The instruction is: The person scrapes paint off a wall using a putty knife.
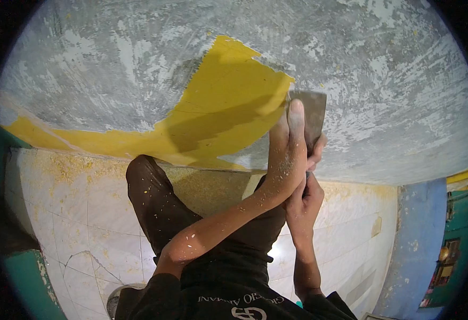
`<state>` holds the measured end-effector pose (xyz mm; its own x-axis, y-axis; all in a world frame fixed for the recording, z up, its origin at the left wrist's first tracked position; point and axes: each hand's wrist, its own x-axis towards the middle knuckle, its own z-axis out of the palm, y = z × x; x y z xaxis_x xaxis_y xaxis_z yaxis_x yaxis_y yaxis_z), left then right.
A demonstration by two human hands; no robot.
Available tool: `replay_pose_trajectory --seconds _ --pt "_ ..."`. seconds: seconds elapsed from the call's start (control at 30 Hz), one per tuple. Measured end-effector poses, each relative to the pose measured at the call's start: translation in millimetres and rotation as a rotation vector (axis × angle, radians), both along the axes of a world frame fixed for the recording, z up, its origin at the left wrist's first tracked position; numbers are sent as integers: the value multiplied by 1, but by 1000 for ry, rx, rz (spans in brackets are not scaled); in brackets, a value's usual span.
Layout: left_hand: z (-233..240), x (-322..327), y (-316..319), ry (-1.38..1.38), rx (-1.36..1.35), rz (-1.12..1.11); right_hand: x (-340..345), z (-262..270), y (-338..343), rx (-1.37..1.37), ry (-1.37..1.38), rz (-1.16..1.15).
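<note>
A broad metal scraper (316, 116) is held with its blade up against the wall, at the right edge of a patch of yellow paint (226, 88). My left hand (292, 140) grips the blade's lower part, one digit lying flat along its face and other fingertips showing at its right side. Just below, my right hand (306, 200) is closed around the handle, which is mostly hidden. Pale flakes and dust cling to my left hand and forearm. Around the yellow patch, the wall (378, 100) shows bare grey with whitish streaks.
My knee (148, 176) is near the wall's foot. Yellow flakes (66, 168) litter the white tiled floor (110, 208), which has a cracked tile. A blue wall surface (414, 236) stands at right. A round metallic object (116, 298) is partly hidden beside my sleeve at lower left.
</note>
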<state>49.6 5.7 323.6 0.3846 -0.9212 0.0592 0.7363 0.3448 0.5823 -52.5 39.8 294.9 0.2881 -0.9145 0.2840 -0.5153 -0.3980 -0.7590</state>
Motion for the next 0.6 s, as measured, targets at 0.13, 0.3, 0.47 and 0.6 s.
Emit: replay_pose_trajectory --seconds 0.13,0.3,0.47,0.6 --pt "4 7 4 -27 -37 -33 4 10 3 84 -43 -20" --pt "3 5 -1 -86 -5 -25 2 6 -3 -31 -44 23" --pt "20 11 8 -56 -27 -45 8 28 8 80 -89 -4" --pt "12 4 3 -3 10 0 5 12 6 7 -92 4"
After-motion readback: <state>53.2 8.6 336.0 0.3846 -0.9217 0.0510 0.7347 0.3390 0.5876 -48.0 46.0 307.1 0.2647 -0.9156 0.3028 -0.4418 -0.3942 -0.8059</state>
